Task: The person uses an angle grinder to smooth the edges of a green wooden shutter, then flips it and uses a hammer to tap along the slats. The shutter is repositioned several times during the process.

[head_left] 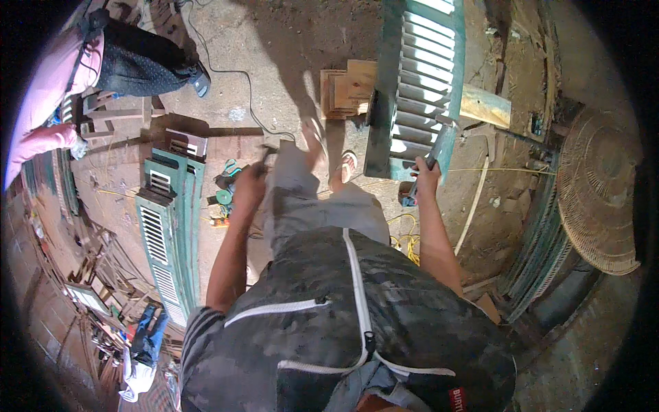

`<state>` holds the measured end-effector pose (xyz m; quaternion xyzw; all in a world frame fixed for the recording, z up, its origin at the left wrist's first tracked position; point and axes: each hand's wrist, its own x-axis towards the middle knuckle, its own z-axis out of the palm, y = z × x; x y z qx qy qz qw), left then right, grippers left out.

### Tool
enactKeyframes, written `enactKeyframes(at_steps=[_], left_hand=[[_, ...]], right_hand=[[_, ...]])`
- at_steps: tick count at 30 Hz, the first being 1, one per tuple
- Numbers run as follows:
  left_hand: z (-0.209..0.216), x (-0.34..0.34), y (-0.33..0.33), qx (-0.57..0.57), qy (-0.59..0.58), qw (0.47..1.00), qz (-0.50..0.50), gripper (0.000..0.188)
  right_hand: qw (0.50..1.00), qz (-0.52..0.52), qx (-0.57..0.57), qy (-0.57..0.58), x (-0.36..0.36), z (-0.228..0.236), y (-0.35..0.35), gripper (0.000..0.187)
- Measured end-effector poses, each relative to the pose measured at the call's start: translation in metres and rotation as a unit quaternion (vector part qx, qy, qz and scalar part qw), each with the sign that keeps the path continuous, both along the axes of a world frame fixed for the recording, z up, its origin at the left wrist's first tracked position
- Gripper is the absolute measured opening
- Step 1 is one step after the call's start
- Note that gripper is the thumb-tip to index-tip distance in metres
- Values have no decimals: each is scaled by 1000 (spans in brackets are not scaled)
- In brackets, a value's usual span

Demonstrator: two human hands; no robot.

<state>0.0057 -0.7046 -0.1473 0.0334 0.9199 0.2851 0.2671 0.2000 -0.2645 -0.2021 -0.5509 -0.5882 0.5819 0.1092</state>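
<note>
My right hand is closed around the dark grip of a hammer; its metal head lies over the near right edge of a green louvred shutter. The shutter stretches away from me, with sunlight on its slats. My left hand hangs beside my left thigh, fingers curled round a small dark tool whose kind I cannot make out. Between that hand and a stack of green louvred shutters on the left, a green power tool lies on the ground.
Wooden boards lie beside the shutter's left edge. A black cord and a yellow cable run over the ground. At upper left another person bends by wooden frames. A round woven basket stands right, near more green shutters.
</note>
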Motion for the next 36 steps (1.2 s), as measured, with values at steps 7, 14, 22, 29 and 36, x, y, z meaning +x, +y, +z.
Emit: enactKeyframes(at_steps=[7, 14, 22, 29, 36], left_hand=[[-21, -15, -122, -113, -60, 981, 143, 37], [-210, -27, -239, -35, -31, 994, 94, 36], [-166, -155, -194, -29, -311, 919, 241, 32], [-189, -149, -201, 3, -318, 912, 260, 33], [-201, -107, -205, 42, -268, 934, 231, 35]], right_hand=[[966, 21, 94, -240, -32, -4, -6, 29], [959, -138, -22, -246, -72, 69, -36, 30], [789, 329, 270, -444, -169, 197, -115, 44], [518, 593, 266, -556, -213, 190, -87, 36], [495, 582, 295, -574, -212, 190, -74, 37]])
